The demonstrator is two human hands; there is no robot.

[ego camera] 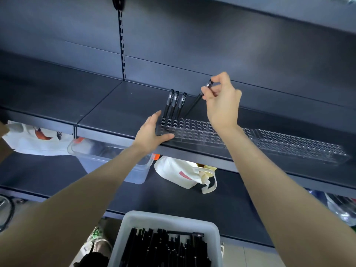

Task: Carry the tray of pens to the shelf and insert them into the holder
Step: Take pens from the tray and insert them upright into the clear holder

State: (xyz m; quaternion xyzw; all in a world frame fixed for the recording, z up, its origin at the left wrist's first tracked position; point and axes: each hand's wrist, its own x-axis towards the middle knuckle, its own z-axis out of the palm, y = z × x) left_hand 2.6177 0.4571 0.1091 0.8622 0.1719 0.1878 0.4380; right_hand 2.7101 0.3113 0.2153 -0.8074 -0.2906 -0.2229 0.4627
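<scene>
Hands at a dark metal shelf, filling a clear holder with pens.

At the bottom centre of the frame a grey tray (134,220) holds a heap of black pens (163,249), in front of a lower shelf (240,214) that carries a white bag (179,170) and a clear bin (107,160). Mid-frame, the holder (194,132) lies along the front edge of the shelf (115,105). The left hand (152,132) rests against its left end, fingers straight and thumb along the front. Three pens (174,105) stand in its left holes. Just right of them, the right hand (221,105) pinches a pen (194,102) near the cap, slanted down-left toward the holder. Whether its tip is in a hole I cannot tell. A second holder (300,149) lies at the right. Behind are dark panels and a slotted upright (121,45).
</scene>
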